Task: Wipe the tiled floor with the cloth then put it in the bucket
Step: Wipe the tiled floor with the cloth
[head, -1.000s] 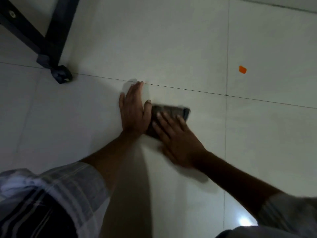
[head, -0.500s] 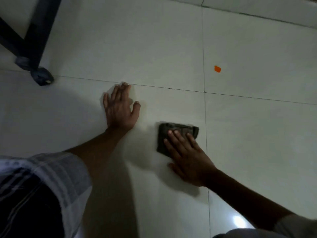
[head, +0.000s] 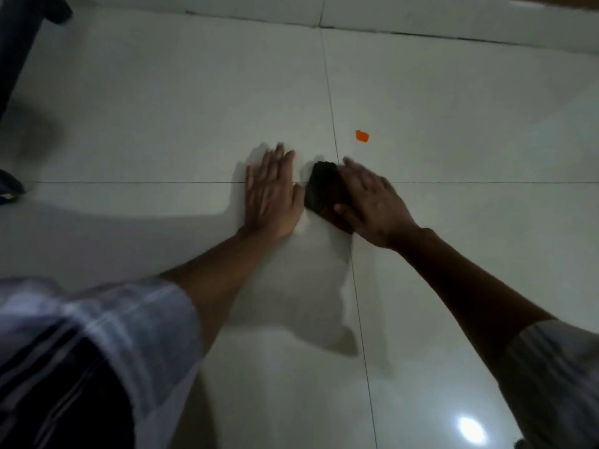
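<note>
A dark folded cloth (head: 321,187) lies on the pale tiled floor (head: 162,108) where four tiles meet. My right hand (head: 372,202) presses down on it, fingers spread over its right half and its left edge showing. My left hand (head: 270,192) rests flat on the floor just left of the cloth, fingers apart, holding nothing. No bucket is in view.
A small orange scrap (head: 362,136) lies on the floor just beyond the cloth. A dark furniture leg (head: 19,50) with a foot (head: 9,187) stands at the far left. A raised tile edge (head: 421,24) runs along the top. A light glare (head: 471,431) shows at the bottom right.
The cloth and my right hand have slid left and forward, close to my left hand and up to the tile crossing. The view has shifted forward.
</note>
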